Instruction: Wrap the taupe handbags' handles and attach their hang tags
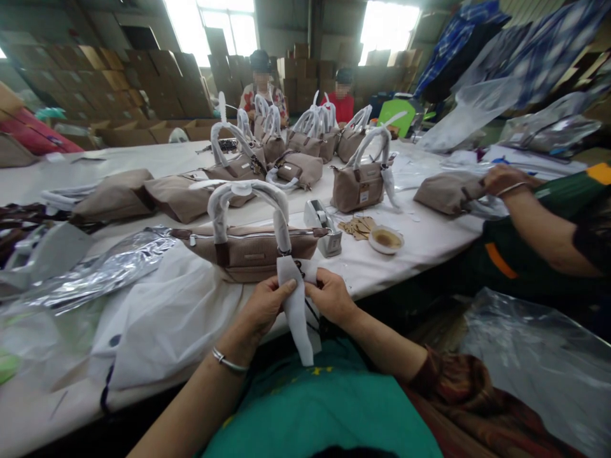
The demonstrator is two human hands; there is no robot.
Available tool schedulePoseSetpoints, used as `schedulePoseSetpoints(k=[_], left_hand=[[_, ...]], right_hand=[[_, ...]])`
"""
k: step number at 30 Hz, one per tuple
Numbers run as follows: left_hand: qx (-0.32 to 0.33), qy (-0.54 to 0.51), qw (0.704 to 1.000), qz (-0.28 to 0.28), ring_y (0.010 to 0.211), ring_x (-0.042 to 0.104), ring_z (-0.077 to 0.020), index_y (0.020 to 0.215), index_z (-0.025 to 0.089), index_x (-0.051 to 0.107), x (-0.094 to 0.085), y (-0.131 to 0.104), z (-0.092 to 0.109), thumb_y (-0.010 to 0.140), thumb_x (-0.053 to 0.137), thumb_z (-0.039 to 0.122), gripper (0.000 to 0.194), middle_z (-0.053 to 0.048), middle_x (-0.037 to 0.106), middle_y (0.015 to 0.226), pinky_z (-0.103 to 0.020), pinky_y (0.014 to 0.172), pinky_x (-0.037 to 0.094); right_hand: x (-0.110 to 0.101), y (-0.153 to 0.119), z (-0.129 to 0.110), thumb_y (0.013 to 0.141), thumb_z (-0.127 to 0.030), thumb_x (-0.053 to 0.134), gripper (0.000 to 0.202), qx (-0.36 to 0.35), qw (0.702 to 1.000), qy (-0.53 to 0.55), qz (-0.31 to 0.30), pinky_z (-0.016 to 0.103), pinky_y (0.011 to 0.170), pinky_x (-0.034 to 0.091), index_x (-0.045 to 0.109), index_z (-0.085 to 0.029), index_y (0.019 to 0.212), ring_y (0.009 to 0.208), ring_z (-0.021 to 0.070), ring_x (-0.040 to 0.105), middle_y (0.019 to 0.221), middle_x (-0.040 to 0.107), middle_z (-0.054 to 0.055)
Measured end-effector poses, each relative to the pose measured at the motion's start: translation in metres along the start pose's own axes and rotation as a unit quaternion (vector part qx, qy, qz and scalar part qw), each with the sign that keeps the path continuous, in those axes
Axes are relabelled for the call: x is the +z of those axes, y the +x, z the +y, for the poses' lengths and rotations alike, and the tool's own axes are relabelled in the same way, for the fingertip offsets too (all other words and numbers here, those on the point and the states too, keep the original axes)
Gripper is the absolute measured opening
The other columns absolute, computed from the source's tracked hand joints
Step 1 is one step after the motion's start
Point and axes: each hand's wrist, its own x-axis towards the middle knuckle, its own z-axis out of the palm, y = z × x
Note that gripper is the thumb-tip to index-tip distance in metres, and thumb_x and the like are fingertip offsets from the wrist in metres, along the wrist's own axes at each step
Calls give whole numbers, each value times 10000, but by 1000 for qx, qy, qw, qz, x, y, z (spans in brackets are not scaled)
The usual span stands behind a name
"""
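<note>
A taupe handbag (248,253) with a zipped top stands on the table right in front of me. Its two upright handles are wrapped in white padding (217,213). From the base of the right handle hangs a white wrapping strip (298,318), its lower end loose over my lap. My left hand (265,305) pinches this strip between thumb and fingers. Close beside it, my right hand (331,296) is closed on another part of the white strip, near a small dark metal fitting. Both hands are at the bag's lower right front.
A tape dispenser (323,226), brown tags (357,227) and a small bowl (386,240) sit right of the bag. Several wrapped handbags (360,184) stand farther back. A co-worker's hand (508,181) holds a bag at right. Plastic sheeting (143,261) lies at left.
</note>
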Motion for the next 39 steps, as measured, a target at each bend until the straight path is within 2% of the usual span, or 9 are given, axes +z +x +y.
schedulePoseSetpoints(k=[5, 11, 16, 18, 21, 24, 30, 34, 39], left_hand=[[-28, -12, 999, -7, 710, 642, -188, 919, 105, 726, -2, -1, 7, 554, 919, 384, 499, -95, 718, 835, -304, 677, 539], [-39, 2, 999, -23, 744, 666, -219, 960, 105, 724, -8, 0, 16, 556, 921, 353, 513, -108, 727, 859, -346, 720, 556], [-31, 24, 998, -39, 750, 665, -210, 959, 106, 714, -12, -3, 22, 570, 917, 374, 514, -107, 723, 865, -328, 730, 545], [-24, 26, 998, -43, 771, 665, -208, 1001, 120, 707, -12, -6, 24, 596, 904, 397, 529, -104, 721, 886, -330, 746, 544], [-12, 32, 998, -47, 813, 665, -215, 1063, 140, 693, -10, -10, 25, 669, 847, 476, 540, -113, 714, 951, -335, 748, 544], [5, 42, 998, -42, 834, 662, -226, 1069, 141, 683, -7, -9, 22, 681, 826, 512, 556, -116, 708, 983, -347, 750, 543], [16, 66, 998, 16, 680, 611, -177, 969, 119, 709, -6, 0, 15, 588, 888, 411, 513, -75, 703, 826, -281, 643, 488], [58, 136, 988, 40, 705, 614, -193, 905, 117, 730, -8, 3, 16, 620, 856, 373, 403, -84, 712, 824, -280, 663, 480], [122, 245, 960, 58, 749, 623, -221, 889, 141, 733, -8, 11, 14, 681, 780, 311, 273, -79, 717, 836, -278, 661, 476]], right_hand=[[1, 4, 2, 786, -425, 622, 314, 81, 992, 100, -14, 239, 504, 335, 511, -195, 603, 537, 115, 399, 551, 443, -43], [4, 10, 3, 810, -545, 601, 423, 92, 981, 169, -36, 229, 458, 294, 540, -180, 605, 503, 102, 369, 525, 426, -42], [7, 24, 0, 732, -505, 682, 360, 125, 962, 229, -78, 241, 490, 373, 692, -153, 804, 521, 121, 467, 625, 597, -8], [7, 27, -3, 732, -450, 688, 315, 104, 975, 182, -71, 254, 538, 410, 715, -155, 837, 566, 138, 513, 672, 641, 2], [8, 25, -6, 772, -370, 668, 214, 12, 1000, 18, -23, 258, 597, 405, 677, -169, 702, 617, 147, 526, 650, 628, 0], [8, 23, -7, 783, -329, 662, 262, -41, 994, -98, 12, 255, 575, 348, 566, -183, 588, 583, 128, 458, 583, 537, -20], [1, 26, -2, 834, -291, 593, 202, -85, 994, -43, -55, 269, 638, 370, 606, -178, 668, 658, 148, 502, 665, 568, -8], [-4, 24, -6, 896, -379, 536, 294, -45, 995, 37, -87, 262, 596, 360, 641, -168, 721, 623, 141, 473, 626, 531, -19], [2, 29, -14, 829, -460, 651, 343, 11, 999, 15, -29, 257, 572, 341, 630, -153, 676, 604, 131, 456, 603, 516, -27]])
